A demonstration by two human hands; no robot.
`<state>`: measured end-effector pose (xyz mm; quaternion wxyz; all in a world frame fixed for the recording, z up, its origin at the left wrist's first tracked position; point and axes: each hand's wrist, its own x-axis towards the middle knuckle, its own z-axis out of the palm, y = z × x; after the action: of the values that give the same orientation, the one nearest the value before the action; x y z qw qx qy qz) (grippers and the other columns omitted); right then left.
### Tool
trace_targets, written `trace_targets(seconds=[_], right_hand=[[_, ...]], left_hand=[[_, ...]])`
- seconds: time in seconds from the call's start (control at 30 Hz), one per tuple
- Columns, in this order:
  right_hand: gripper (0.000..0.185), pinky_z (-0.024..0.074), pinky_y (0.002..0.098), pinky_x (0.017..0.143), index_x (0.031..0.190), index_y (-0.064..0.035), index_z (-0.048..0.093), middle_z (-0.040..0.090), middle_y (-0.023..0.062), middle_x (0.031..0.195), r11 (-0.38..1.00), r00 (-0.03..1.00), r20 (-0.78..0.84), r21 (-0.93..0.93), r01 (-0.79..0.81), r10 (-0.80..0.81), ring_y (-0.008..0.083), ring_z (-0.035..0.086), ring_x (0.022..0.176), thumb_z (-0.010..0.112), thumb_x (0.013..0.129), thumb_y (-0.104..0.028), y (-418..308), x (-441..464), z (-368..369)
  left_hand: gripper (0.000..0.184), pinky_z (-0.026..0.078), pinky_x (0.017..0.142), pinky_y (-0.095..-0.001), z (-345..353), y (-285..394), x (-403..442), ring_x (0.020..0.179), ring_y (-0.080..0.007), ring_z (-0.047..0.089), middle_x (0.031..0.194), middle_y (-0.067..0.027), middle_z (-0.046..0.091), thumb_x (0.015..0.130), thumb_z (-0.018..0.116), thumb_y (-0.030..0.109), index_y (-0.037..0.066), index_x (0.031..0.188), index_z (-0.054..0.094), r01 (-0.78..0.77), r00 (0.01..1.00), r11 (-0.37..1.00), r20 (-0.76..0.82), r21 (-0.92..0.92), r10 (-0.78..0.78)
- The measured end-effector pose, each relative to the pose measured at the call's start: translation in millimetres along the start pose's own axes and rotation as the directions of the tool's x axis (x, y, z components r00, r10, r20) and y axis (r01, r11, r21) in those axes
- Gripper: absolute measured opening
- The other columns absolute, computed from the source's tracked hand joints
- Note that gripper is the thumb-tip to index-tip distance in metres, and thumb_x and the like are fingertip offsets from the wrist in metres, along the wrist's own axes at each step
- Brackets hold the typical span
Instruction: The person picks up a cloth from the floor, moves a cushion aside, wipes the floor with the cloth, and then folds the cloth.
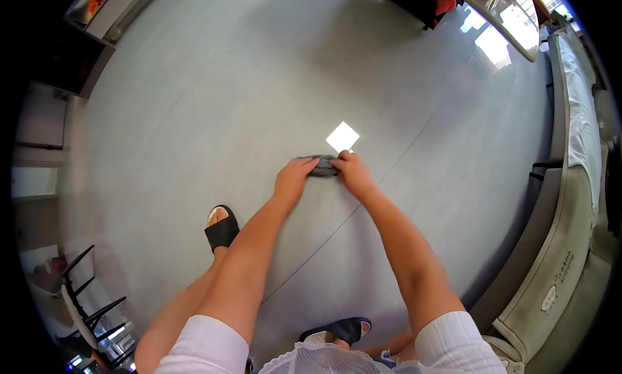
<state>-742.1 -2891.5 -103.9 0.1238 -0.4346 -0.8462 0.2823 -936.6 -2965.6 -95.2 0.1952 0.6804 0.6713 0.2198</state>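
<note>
Both hands grip a bunched dark grey cloth (322,167) in front of me, near the middle of the head view. My left hand (296,176) has its fingers closed on the cloth's left end. At the right end, my right hand (352,170) pinches the cloth between thumb and fingers. Beneath it is the pale grey floor (194,108); I cannot tell whether the cloth touches it. A bright diamond-shaped light patch (343,137) shows on the floor just beyond the right hand.
My feet wear black slides (222,230). A long green-grey sofa (551,257) with a white cover lines the right side. At the lower left is a chair with black legs (84,290). Cabinets (42,124) stand along the left, and dark furniture (414,1) at the top.
</note>
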Motion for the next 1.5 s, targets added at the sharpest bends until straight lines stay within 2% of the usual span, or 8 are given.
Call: trace_targets(seconds=[0.33,0.73,0.93,1.03,1.23,1.37,1.47,1.5], right_hand=[[0.038,0.0535,0.0424,0.074,0.117,-0.0072,0.062,0.054,0.0109,0.101,0.978,0.976,0.069,-0.026,-0.205,0.206,0.0309,0.059,0.092,0.070,0.081,-0.013,-80,-128,52],[0.033,0.0502,0.0467,0.076,0.118,-0.0009,0.058,0.055,0.0184,0.102,0.897,0.917,0.126,0.194,-0.396,0.377,0.0382,0.059,0.091,0.062,0.086,-0.004,-161,-152,105],[0.046,0.0489,0.0390,0.078,0.124,0.0016,0.050,0.054,0.0158,0.116,0.782,0.912,0.122,0.479,-0.399,0.391,0.0334,0.059,0.099,0.048,0.078,0.011,-217,-169,181],[0.050,0.0467,0.0332,0.092,0.133,-0.0041,0.047,0.053,0.0093,0.132,-0.027,0.816,0.464,0.874,-0.485,0.346,0.0221,0.056,0.114,0.044,0.084,0.009,-213,-171,188],[0.075,0.0478,0.0317,0.094,0.150,-0.0213,0.035,0.047,0.0033,0.143,-0.316,0.620,0.778,0.615,-0.723,0.096,0.0139,0.056,0.117,0.041,0.083,0.013,-183,-147,152],[0.069,0.0512,0.0310,0.086,0.149,-0.0214,0.038,0.052,0.0024,0.138,-0.046,0.649,0.738,0.666,-0.745,0.185,0.0168,0.064,0.103,0.057,0.087,0.003,-165,-124,116],[0.062,0.0522,0.0338,0.080,0.138,-0.0198,0.052,0.054,0.0107,0.136,0.794,0.915,0.292,0.467,-0.390,0.277,0.0248,0.061,0.115,0.060,0.081,0.004,-130,-104,106],[0.059,0.0521,0.0350,0.082,0.136,-0.0191,0.054,0.054,0.0106,0.135,0.865,0.957,0.207,0.421,-0.273,0.201,0.0259,0.061,0.114,0.063,0.081,0.001,-130,-92,100]], left_hand=[[0.047,0.047,0.101,-0.0330,-9,-27,-59,0.120,-0.0220,0.057,0.137,-0.0012,0.059,0.086,0.052,0.004,0.024,0.128,0.063,-0.421,0.863,0.899,0.359,0.122,0.355],[0.040,0.045,0.100,-0.0349,-18,-11,-200,0.121,-0.0283,0.057,0.134,-0.0115,0.059,0.093,0.052,0.003,0.010,0.132,0.058,0.406,0.911,0.884,0.032,-0.233,-0.410],[0.047,0.042,0.102,-0.0295,-13,-49,-221,0.120,-0.0141,0.053,0.132,-0.0072,0.059,0.094,0.052,0.002,0.008,0.140,0.050,0.648,0.712,0.259,0.449,-0.717,-0.539],[0.058,0.043,0.102,-0.0308,-39,-57,-211,0.121,-0.0139,0.053,0.134,-0.0071,0.057,0.089,0.058,0.001,0.008,0.145,0.043,0.653,0.748,0.327,0.512,-0.684,-0.423],[0.052,0.048,0.095,-0.0370,-40,-38,-204,0.111,-0.0305,0.061,0.120,-0.0144,0.063,0.078,0.062,-0.001,0.006,0.129,0.052,0.400,0.916,0.872,0.157,-0.283,-0.370],[0.051,0.050,0.090,-0.0397,-43,-51,-177,0.105,-0.0359,0.063,0.111,-0.0172,0.065,0.075,0.061,-0.005,0.006,0.124,0.053,0.372,0.914,0.873,-0.039,-0.314,-0.404],[0.049,0.050,0.090,-0.0406,-53,-80,-161,0.105,-0.0356,0.062,0.110,-0.0165,0.065,0.074,0.062,-0.007,0.006,0.121,0.055,0.388,0.891,0.873,-0.123,-0.296,-0.437],[0.048,0.049,0.090,-0.0412,-61,-77,-153,0.105,-0.0360,0.061,0.111,-0.0159,0.065,0.074,0.061,-0.008,0.006,0.119,0.056,0.403,0.888,0.856,-0.089,-0.324,-0.451]])
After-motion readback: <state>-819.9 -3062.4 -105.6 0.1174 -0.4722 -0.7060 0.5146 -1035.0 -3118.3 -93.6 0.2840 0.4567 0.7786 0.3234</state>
